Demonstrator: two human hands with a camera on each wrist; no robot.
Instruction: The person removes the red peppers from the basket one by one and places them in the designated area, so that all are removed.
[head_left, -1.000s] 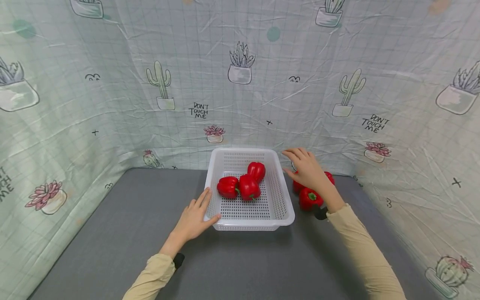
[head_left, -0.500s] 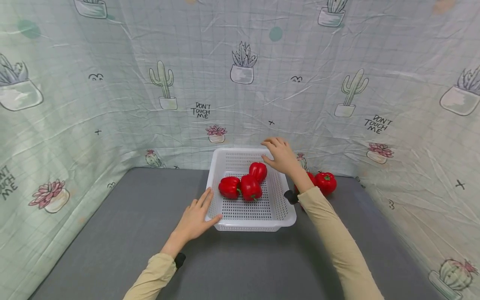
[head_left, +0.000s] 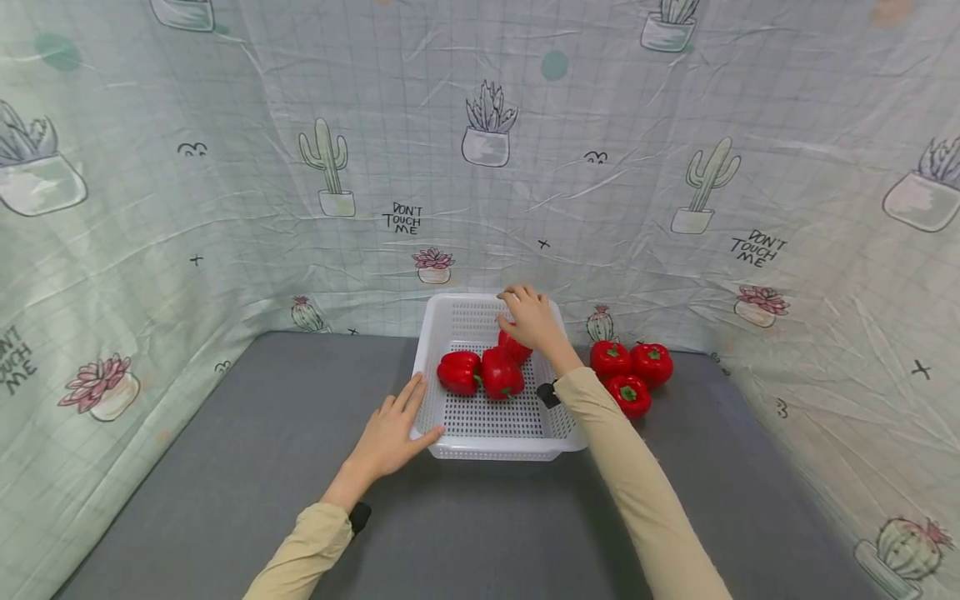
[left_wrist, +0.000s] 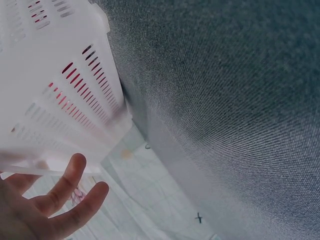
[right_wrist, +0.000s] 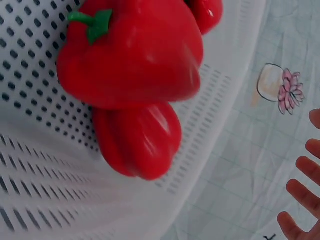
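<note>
A white perforated plastic basket (head_left: 495,445) sits on the grey table with three red bell peppers inside: one at left (head_left: 457,372), a middle pepper (head_left: 501,373) and a back pepper (head_left: 513,347) partly covered by my right hand. That hand (head_left: 534,323) hovers over the basket's back right, fingers spread and holding nothing; in the right wrist view its fingers (right_wrist: 302,195) are apart from the peppers (right_wrist: 137,140). My left hand (head_left: 386,437) rests at the basket's left rim with fingers extended. The left wrist view shows its fingers (left_wrist: 62,190) beside the basket wall (left_wrist: 60,65).
Three more red bell peppers, a back left one (head_left: 610,358), a back right one (head_left: 652,365) and a front one (head_left: 628,397), stand on the table (head_left: 480,533) right of the basket. A cactus-print cloth (head_left: 360,125) hangs close behind the basket and along both sides.
My right hand has moved left from above the loose peppers to over the basket's back pepper, uncovering the three on the table. My left hand has stayed at the rim.
</note>
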